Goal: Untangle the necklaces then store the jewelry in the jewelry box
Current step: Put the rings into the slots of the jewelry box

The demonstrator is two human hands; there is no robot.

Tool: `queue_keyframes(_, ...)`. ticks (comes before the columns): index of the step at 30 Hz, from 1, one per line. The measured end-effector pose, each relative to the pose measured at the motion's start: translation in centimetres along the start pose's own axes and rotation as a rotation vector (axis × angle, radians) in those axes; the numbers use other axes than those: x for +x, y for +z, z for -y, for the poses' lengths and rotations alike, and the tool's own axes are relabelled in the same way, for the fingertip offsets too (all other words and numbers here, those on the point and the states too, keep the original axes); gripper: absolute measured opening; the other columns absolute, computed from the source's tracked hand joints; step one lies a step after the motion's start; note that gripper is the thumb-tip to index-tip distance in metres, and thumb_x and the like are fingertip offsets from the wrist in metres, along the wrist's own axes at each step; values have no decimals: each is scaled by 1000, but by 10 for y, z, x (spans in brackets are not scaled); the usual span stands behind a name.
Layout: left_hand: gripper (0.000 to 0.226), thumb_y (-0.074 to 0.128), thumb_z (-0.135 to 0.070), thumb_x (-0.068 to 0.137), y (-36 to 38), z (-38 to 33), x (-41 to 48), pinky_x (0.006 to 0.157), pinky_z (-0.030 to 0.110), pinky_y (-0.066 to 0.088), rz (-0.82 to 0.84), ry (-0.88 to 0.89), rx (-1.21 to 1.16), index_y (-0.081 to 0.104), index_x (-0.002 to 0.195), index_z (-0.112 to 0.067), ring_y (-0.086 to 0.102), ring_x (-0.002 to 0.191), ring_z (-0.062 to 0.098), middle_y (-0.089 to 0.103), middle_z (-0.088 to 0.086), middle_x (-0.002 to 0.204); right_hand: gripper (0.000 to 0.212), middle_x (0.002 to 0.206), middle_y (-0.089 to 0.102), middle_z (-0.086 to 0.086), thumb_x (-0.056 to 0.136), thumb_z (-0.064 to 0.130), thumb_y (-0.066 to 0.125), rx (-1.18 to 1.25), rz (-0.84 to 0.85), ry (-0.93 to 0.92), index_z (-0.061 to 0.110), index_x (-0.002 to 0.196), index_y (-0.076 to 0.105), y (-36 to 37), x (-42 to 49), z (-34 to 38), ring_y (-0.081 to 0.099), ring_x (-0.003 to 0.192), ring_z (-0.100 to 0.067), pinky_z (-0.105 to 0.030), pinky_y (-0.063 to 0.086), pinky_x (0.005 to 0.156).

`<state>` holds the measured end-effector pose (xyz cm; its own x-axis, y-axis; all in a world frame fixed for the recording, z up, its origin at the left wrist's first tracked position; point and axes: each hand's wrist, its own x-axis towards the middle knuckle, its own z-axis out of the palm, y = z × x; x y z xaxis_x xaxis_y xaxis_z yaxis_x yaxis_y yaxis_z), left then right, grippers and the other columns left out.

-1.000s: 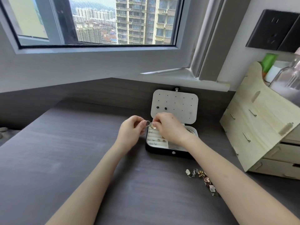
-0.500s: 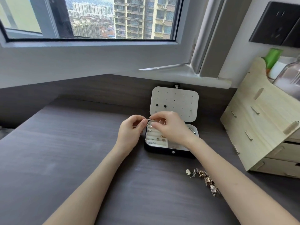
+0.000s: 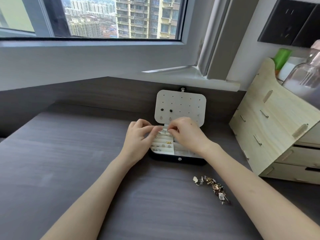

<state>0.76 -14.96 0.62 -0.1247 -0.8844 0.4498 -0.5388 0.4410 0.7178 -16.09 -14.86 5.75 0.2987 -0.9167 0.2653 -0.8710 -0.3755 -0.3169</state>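
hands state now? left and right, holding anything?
Left hand: pinching a small silver piece over the open jewelry box.
Right hand: pinching the same piece.

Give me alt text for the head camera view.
The left hand and right hand pinch a small silver piece over the open jewelry box on a dark desk. A tangled jewelry pile lies nearer, to the right.

The jewelry box [image 3: 178, 159] is sitting open at the back of the desk [image 3: 69, 161]. Over it, the left hand [image 3: 138, 139] and right hand [image 3: 187, 134] are pinching 1 small piece [image 3: 164, 131]. A jewelry pile [image 3: 212, 185] is lying before the box, rightward. A drawer unit [image 3: 270, 132] is standing farther right.
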Motion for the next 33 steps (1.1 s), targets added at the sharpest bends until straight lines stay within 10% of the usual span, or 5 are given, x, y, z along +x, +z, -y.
queue_keyframes(11, 62, 26, -62, 85, -2, -4, -1, 84, 16, 24, -8, -2, 55, 74, 100, -25, 41, 99, 14, 54, -3, 97, 14, 88, 68, 1, 88, 19, 61, -31, -30, -1, 12, 87, 73, -22, -24, 3, 54, 90, -17, -26, 39, 78)
queue_keyframes(17, 35, 42, -31, 99, -4, -4, -1, 93, 24, 37, 44, -78, -42, 57, 128, -18, 50, 115, 14, 56, -1, 122, 24, 76, 60, 11, 77, 46, 70, -104, 231, 58, 28, 93, 68, -51, -87, 3, 46, 81, -6, -26, 42, 72)
queue_keyframes(24, 29, 48, -27, 85, -7, -6, -4, 75, 35, 44, -202, 3, 17, 70, 96, -11, 53, 86, 21, 62, 1, 94, 22, 76, 50, 15, 78, 49, 66, -271, 164, 39, 27, 81, 68, -35, -109, 2, 40, 82, -8, -23, 26, 65)
queue_keyframes(33, 13, 60, -24, 71, 7, -64, -31, 60, 24, 36, -20, 338, 208, 69, 63, -19, 49, 65, 19, 57, -3, 67, 7, 65, 68, 6, 75, 21, 76, 455, 89, 330, 19, 69, 74, -57, -114, -10, 49, 54, 4, -11, 38, 56)
